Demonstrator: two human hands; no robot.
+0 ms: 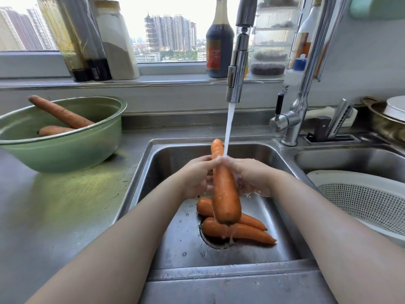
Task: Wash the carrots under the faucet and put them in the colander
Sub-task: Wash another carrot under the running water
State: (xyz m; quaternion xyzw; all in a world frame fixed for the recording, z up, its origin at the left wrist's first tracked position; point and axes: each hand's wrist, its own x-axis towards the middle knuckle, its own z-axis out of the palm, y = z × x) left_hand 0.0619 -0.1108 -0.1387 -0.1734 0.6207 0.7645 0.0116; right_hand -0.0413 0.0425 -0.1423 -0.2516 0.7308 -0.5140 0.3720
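Both hands hold the carrot over the sink, the left hand and right hand with fingers curled round its upper half. Its thin tip points up beside the stream from the faucet, and its thick end hangs nearer. It looks stiff, fairly heavy and slick when wet, so I judge a firm wrap around the thick middle safest for the carry right to the colander.
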